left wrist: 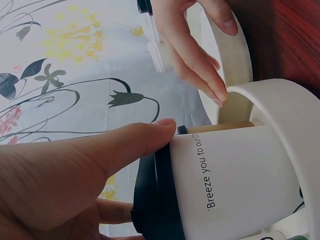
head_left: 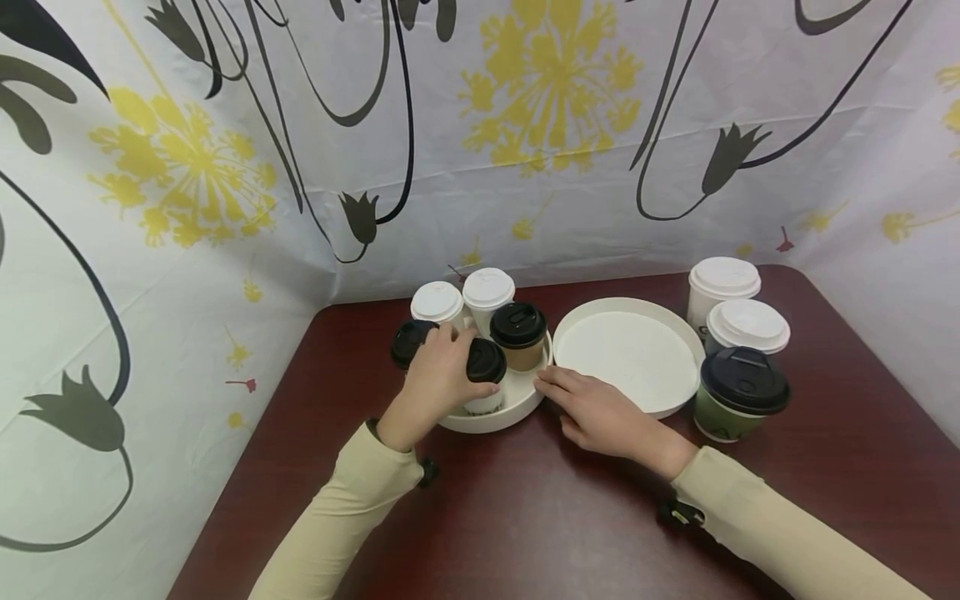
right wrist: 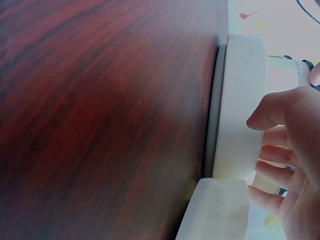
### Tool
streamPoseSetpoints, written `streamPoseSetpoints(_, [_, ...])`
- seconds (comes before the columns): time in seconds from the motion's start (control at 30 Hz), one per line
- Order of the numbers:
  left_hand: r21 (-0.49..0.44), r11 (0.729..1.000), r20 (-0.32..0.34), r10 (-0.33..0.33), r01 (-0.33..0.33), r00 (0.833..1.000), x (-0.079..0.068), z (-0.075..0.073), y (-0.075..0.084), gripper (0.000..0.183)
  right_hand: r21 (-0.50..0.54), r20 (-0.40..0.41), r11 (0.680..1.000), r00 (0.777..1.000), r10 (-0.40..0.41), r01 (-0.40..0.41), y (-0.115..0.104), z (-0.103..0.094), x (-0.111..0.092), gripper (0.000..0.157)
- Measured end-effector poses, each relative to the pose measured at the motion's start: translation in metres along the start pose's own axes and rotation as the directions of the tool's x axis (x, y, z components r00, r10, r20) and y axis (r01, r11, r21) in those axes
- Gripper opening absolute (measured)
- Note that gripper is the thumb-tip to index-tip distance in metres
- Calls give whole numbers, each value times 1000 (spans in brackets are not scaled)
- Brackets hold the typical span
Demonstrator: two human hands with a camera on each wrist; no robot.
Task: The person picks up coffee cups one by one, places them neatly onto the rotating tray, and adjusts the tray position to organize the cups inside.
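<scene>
My left hand (head_left: 437, 377) grips a white paper cup (left wrist: 232, 180) by its black lid (head_left: 486, 362), thumb on the near side and fingers across the top. The cup stands upright inside the round white tray (head_left: 486, 425) on the left, its printed wording visible in the left wrist view. Around it on that tray are a brown cup with a black lid (head_left: 519, 333), another black-lidded cup (head_left: 408, 340) partly hidden by my hand, and two white-lidded cups (head_left: 489, 292). My right hand (head_left: 600, 410) rests its extended fingertips at this tray's right rim, thumb apart.
A second round white tray (head_left: 630, 354) sits against the first on its right. Beyond it stand two white-lidded cups (head_left: 723, 283) and a green cup with a black lid (head_left: 731, 408). Flower-patterned cloth (head_left: 540, 200) hangs behind the dark red wooden table (head_left: 510, 517).
</scene>
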State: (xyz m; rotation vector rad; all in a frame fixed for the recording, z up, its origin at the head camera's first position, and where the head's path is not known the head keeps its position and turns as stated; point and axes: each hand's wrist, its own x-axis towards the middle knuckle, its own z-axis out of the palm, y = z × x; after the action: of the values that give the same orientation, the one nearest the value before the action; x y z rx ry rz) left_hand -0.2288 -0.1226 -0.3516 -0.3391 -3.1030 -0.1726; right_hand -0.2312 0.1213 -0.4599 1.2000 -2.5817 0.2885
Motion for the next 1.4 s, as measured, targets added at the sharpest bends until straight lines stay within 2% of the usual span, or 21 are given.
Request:
streamPoseSetpoints(0.27, [8,1000,9,-7,7,1000,-1,2,1,92,4,-3,1000,1000,-3,3,1,1,0,59])
streamPoseSetpoints(1.1, [98,995,-35,19,-16,999,-4,5,1,90,3,-34,1000,999,-25,25,3,5,-1,60])
streamPoseSetpoints(1.4, [107,994,-15,8,-6,1000,-4,4,2,93,10,-32,1000,999,-23,23,3,5,-1,60])
